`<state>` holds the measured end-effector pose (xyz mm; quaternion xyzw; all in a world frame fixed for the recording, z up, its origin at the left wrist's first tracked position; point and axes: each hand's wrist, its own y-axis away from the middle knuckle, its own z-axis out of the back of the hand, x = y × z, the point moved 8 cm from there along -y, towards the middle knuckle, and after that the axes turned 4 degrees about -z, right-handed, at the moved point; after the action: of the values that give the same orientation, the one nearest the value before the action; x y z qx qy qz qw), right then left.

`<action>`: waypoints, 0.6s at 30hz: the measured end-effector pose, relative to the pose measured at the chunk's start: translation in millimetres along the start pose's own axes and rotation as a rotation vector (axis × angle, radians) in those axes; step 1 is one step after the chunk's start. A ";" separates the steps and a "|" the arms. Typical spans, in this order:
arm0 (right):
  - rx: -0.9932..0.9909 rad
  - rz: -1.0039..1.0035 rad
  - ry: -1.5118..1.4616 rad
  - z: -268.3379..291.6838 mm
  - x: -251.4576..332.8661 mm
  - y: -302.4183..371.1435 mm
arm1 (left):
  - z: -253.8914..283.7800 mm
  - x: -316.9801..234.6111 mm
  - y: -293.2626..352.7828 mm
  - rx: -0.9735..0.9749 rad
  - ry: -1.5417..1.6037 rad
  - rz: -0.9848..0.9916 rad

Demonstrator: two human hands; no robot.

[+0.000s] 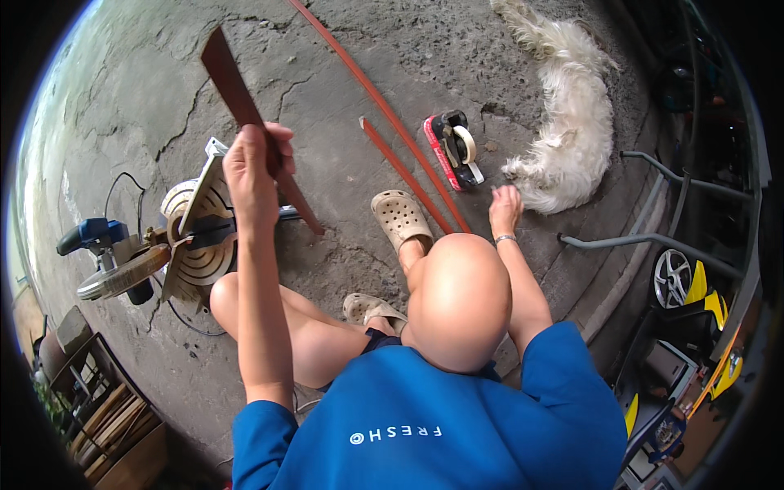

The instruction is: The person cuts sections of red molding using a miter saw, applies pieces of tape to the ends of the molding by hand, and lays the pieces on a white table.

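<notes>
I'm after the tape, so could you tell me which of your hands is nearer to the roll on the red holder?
The right hand, on the concrete just right of the tape roll. The left hand is raised far to its left, holding a reddish-brown strip.

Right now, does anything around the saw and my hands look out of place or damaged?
Yes. A white dog lies on the concrete floor right beside your right hand, close to the red strips and miter saw. The floor is cracked. Your left hand holds a dark red strip raised.
</notes>
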<state>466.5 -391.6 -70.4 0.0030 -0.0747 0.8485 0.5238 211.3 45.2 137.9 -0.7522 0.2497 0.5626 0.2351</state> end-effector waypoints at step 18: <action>0.009 0.879 -0.924 403.4 327.5 -110.6 | -112.9 -108.9 -12.6 0.182 -0.284 -0.362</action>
<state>387.7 -104.3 369.5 0.3397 -0.2835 0.8959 0.0403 275.3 -4.7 272.7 -0.6739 0.1249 0.5864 0.4316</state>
